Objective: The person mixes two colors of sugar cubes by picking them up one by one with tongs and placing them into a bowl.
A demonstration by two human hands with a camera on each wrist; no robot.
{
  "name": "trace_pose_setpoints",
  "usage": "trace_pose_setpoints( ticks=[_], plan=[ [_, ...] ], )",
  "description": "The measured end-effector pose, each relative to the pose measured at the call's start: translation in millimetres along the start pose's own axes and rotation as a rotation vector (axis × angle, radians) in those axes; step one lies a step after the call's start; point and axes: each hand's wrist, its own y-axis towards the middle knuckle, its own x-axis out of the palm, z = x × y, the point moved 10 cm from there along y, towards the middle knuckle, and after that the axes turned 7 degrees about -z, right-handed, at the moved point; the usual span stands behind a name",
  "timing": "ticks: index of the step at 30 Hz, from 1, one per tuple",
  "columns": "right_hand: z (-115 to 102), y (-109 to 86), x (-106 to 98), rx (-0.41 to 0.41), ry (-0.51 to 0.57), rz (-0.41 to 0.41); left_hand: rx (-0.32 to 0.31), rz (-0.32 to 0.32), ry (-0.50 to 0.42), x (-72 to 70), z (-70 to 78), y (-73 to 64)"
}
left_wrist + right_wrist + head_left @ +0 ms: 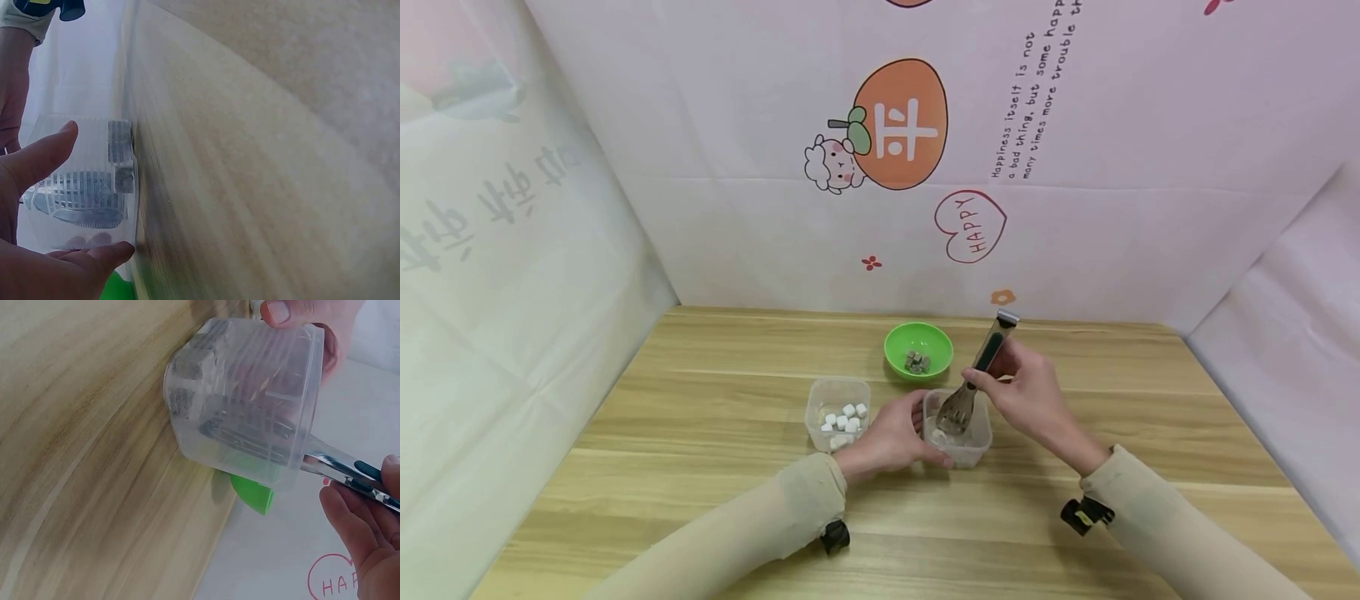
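My right hand [1028, 393] holds metal tongs [988, 354] with dark inlaid grips, slanted head-down into a clear plastic container [973, 455]. My left hand [891, 437] grips that container from its left side, thumb on the near wall and fingers at the far wall. A few small clear or greyish cubes [182, 400] lie at the container's bottom in the right wrist view. In the left wrist view the tong head [87, 203] shows through the ribbed wall, close to a cube [124, 180]. Whether the tongs pinch a cube I cannot tell.
Left of my left hand stands a second clear container [814, 417] with several white cubes [842, 421]. Behind both containers sits a green bowl [898, 342] holding several brownish-grey cubes [917, 362]. The wooden table [715, 408] ends at a printed white backdrop [760, 242].
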Motion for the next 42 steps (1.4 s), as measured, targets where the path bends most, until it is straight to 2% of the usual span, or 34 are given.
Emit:
trace_pose_setpoints(
  ticks=[8,18,24,29,36,42],
  plan=[
    [1,0.5,-9,0.000,-0.043,0.041,-0.008,-0.004,0.005,-0.8,-1.3,0.2],
    [-17,4.4,-28,-0.008,-0.081,0.100,-0.016,-0.009,0.008,-1.1,-3.3,0.6],
    [-32,13.1,-43,-0.038,-0.035,0.142,-0.005,-0.005,0.000,-1.3,-2.5,0.2],
    [-37,23.6,-51,-0.041,-0.010,0.163,-0.007,0.003,0.003,-1.3,-2.4,0.4],
    [-34,39.4,-53,0.002,-0.023,0.181,-0.020,0.002,0.012,-1.8,-3.1,1.1],
    [-22,54.2,-42,0.023,-0.042,0.189,-0.007,0.002,0.013,-1.7,-2.6,2.4]
  ],
)
